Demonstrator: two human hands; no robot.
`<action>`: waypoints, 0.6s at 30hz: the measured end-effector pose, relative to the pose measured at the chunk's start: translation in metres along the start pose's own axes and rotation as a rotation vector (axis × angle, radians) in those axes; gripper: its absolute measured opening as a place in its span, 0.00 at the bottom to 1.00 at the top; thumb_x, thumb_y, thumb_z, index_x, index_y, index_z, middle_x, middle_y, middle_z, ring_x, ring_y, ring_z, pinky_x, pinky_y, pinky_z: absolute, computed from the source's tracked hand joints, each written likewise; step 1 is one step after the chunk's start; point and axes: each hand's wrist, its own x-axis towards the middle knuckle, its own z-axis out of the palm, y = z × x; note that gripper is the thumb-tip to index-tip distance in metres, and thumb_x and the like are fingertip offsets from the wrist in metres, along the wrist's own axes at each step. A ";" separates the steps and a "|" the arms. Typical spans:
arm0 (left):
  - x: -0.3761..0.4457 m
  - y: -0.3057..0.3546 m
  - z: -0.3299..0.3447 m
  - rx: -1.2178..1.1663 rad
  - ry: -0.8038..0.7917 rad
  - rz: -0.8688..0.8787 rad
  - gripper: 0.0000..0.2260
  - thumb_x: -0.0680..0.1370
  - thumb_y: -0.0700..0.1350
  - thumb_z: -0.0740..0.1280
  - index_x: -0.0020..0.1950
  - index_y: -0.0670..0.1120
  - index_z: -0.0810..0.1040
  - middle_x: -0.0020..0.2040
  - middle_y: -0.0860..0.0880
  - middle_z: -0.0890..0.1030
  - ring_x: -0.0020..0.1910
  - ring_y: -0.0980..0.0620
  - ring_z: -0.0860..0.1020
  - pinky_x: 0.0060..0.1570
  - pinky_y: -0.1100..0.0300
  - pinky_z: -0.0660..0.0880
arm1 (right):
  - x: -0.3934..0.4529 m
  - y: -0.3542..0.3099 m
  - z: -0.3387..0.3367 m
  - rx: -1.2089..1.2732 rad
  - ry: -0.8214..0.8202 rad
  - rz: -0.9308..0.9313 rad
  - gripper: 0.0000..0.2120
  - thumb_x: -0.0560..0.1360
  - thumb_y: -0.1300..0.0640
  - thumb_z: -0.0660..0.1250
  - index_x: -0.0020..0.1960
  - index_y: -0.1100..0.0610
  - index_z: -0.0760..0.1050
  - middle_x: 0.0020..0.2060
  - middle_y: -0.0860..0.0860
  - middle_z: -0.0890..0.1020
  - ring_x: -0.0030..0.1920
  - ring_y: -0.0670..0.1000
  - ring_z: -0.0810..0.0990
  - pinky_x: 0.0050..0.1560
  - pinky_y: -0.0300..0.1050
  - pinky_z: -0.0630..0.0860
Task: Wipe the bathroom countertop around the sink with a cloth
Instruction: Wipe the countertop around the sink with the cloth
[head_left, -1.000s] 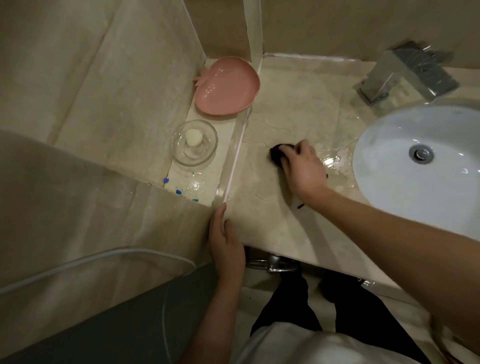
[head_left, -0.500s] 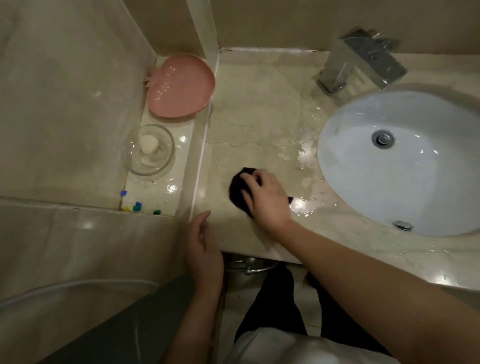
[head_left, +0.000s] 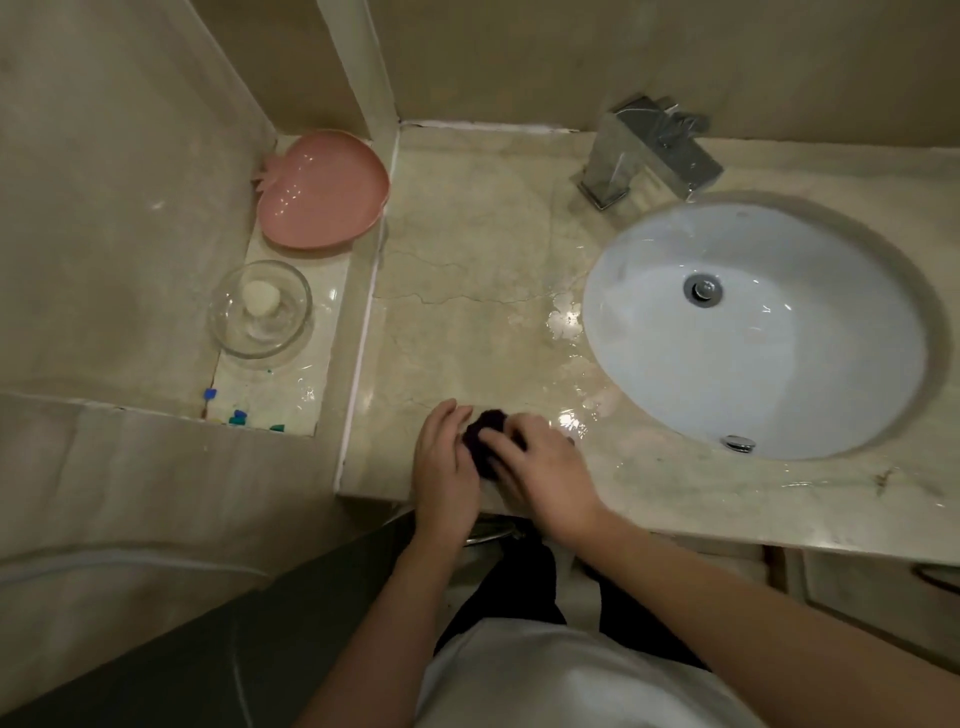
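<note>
Both our hands meet on the dark cloth in the head view, at the front edge of the countertop left of the sink. Our right hand lies over it, fingers curled onto it; our left hand touches its left side with fingers nearly straight. We judge the cloth soft, light, probably damp, easy to bunch and best gathered from on top. Puddles shine beside the basin. Half a second ago our left hand rested at the counter's corner edge, and the cloth was further back.
</note>
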 end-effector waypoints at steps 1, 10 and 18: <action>0.000 -0.002 -0.003 0.042 -0.030 0.009 0.20 0.83 0.34 0.55 0.69 0.49 0.75 0.75 0.55 0.67 0.74 0.58 0.64 0.76 0.59 0.61 | -0.010 -0.007 0.010 -0.017 -0.030 -0.036 0.15 0.76 0.53 0.67 0.62 0.53 0.76 0.48 0.54 0.77 0.44 0.55 0.77 0.37 0.46 0.76; -0.009 -0.023 -0.001 0.334 -0.178 0.230 0.24 0.83 0.42 0.59 0.79 0.49 0.61 0.82 0.52 0.52 0.80 0.53 0.51 0.77 0.54 0.57 | -0.002 0.071 -0.020 -0.123 0.021 0.083 0.14 0.78 0.53 0.67 0.63 0.54 0.78 0.52 0.56 0.76 0.47 0.58 0.76 0.41 0.49 0.77; -0.011 -0.026 0.005 0.436 -0.154 0.254 0.25 0.83 0.43 0.56 0.81 0.50 0.55 0.82 0.50 0.48 0.81 0.51 0.47 0.79 0.52 0.53 | 0.029 0.109 -0.063 -0.108 0.130 0.437 0.14 0.82 0.54 0.62 0.66 0.54 0.75 0.54 0.57 0.75 0.53 0.59 0.74 0.44 0.48 0.72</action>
